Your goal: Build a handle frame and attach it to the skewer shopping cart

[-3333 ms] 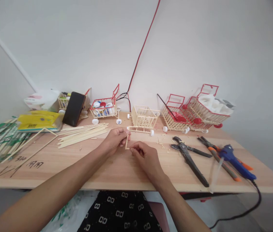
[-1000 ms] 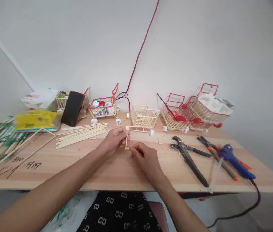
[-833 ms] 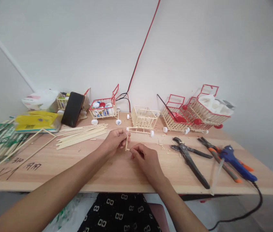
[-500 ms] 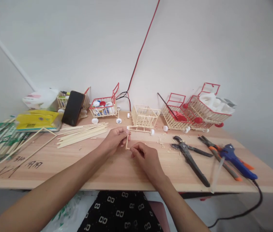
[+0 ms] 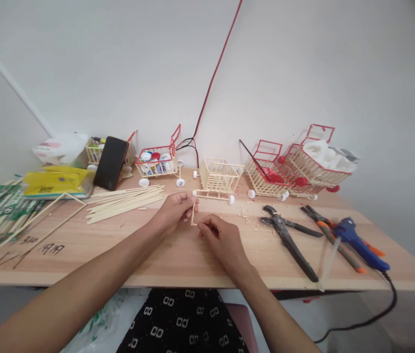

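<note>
My left hand (image 5: 178,208) pinches the upper end of a thin wooden stick (image 5: 193,215) that slants down in front of me. At its lower end a short stick piece (image 5: 194,225) meets it in an L shape. My right hand (image 5: 219,237) has thumb and forefinger closed on that short piece. Just beyond my hands stands a small unpainted stick cart (image 5: 220,175), upright, with white wheels (image 5: 231,200). Part of its front left side is close behind my left fingertips.
Loose sticks (image 5: 126,203) lie left of my hands. Cutters (image 5: 290,240), pliers (image 5: 334,239) and a blue glue gun (image 5: 362,245) lie on the right. Red-trimmed carts (image 5: 158,162), a phone (image 5: 111,163) and a yellow packet (image 5: 58,182) stand behind. Stick scraps (image 5: 245,214) litter the table (image 5: 148,264).
Both hands keep the same hold on the two joined sticks. The whole view has shifted very slightly; nothing else has visibly moved.
</note>
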Demonstrator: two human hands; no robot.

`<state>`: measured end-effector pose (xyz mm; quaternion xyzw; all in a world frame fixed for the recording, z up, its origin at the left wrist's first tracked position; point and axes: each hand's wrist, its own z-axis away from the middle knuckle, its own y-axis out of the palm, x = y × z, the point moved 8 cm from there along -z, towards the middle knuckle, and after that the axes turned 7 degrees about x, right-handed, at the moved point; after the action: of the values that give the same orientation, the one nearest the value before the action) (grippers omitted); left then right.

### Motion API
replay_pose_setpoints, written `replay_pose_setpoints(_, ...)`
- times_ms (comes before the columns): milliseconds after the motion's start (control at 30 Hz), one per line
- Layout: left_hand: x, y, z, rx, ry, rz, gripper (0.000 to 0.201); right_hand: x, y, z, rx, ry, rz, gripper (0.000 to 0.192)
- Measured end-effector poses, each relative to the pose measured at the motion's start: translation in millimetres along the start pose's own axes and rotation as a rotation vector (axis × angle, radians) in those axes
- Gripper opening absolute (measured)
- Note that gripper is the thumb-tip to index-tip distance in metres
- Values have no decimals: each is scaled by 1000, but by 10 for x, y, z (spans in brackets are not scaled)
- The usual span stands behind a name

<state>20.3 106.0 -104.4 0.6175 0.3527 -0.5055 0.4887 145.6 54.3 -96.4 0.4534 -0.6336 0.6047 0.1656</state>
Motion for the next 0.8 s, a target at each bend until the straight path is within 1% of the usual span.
replay_pose_setpoints(800,6,-6,-3,5,3,15,29,-6,0,6,-13,6,0,10)
